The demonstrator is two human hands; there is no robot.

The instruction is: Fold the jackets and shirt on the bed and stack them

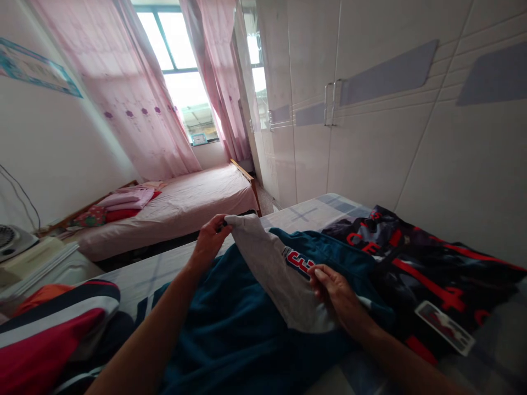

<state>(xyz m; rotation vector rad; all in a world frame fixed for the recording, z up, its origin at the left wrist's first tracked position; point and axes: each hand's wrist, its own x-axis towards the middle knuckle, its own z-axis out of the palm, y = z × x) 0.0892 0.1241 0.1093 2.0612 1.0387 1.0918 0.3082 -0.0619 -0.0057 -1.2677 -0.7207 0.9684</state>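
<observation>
A teal garment (239, 329) lies spread on the bed in front of me. A tapering grey section (263, 258) of it, sleeve-like in shape, is lifted between my hands. My left hand (212, 238) pinches the narrow far end of this grey cloth. Lower down, my right hand (335, 293) grips the cloth with thumb and fingers beside a red, white and navy number patch (300, 262). The fingertips of my right hand partly cover the patch's edge. To the right lies a black garment with red lettering (436, 280).
At left are pink, white and navy clothes (61, 329) and an orange cloth (43, 296). The checked bedsheet (304, 214) shows behind the garment. Beyond stand a second bed (197, 197) with a pink sheet, a fan (14, 238), pink curtains (123, 82) and a white wardrobe (370, 148).
</observation>
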